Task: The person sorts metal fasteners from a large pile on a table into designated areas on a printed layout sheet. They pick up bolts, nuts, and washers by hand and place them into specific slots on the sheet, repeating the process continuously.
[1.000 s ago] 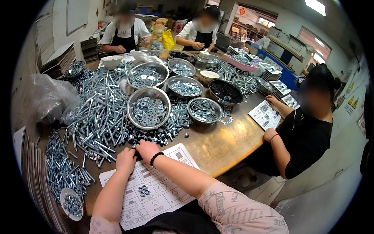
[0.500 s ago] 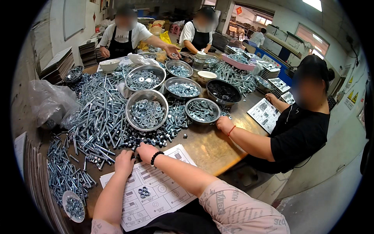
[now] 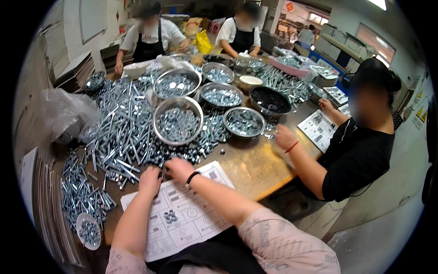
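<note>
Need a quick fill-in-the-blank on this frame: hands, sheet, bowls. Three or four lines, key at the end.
1. The left hand and right hand meet at the near edge of the pile of loose ____.
2. Below the hands lies a printed sheet with a few small ____ resting on it.
3. The right wrist wears a ____ band.
4. The nearest steel bowl sits ____ the hands, farther up the table.

Missing words: bolts; nuts; black; beyond
</note>
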`<state>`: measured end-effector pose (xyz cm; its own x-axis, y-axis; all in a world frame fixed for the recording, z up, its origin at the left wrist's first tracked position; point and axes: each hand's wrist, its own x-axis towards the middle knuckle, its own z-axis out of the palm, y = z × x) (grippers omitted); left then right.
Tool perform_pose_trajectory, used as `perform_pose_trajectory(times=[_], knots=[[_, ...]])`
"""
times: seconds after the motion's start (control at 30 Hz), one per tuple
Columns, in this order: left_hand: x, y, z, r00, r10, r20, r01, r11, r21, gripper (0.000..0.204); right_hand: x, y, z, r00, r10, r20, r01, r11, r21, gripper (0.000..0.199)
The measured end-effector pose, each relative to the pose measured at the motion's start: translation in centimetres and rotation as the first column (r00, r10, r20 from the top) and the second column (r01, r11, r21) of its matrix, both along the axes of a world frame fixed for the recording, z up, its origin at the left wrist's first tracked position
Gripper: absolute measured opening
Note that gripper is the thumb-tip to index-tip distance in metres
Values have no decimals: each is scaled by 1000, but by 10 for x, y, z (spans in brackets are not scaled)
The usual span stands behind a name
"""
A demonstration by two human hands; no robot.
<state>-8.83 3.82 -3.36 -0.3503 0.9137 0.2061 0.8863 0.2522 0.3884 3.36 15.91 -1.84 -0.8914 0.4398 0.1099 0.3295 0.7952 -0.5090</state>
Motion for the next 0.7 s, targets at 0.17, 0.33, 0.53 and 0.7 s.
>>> perform_pose_trajectory(times=[0.17, 0.33, 0.53, 0.7], knots=[[0, -2, 8, 999, 37, -10, -37, 999, 39, 21, 68, 8, 14, 978, 56, -203, -95, 978, -187, 24], [48, -3, 47, 972, -73, 222, 45, 991, 127, 23, 162, 4, 30, 997, 57, -60, -69, 970, -234, 25], [138, -23, 43, 890, -344, 300, 356, 934, 16, 20, 221, -23, 43, 982, 71, 173, -53, 993, -105, 21], [175, -26, 22, 883, -416, 218, 419, 907, 34, 18, 240, -32, 35, 979, 9, 204, -8, 1000, -6, 18]])
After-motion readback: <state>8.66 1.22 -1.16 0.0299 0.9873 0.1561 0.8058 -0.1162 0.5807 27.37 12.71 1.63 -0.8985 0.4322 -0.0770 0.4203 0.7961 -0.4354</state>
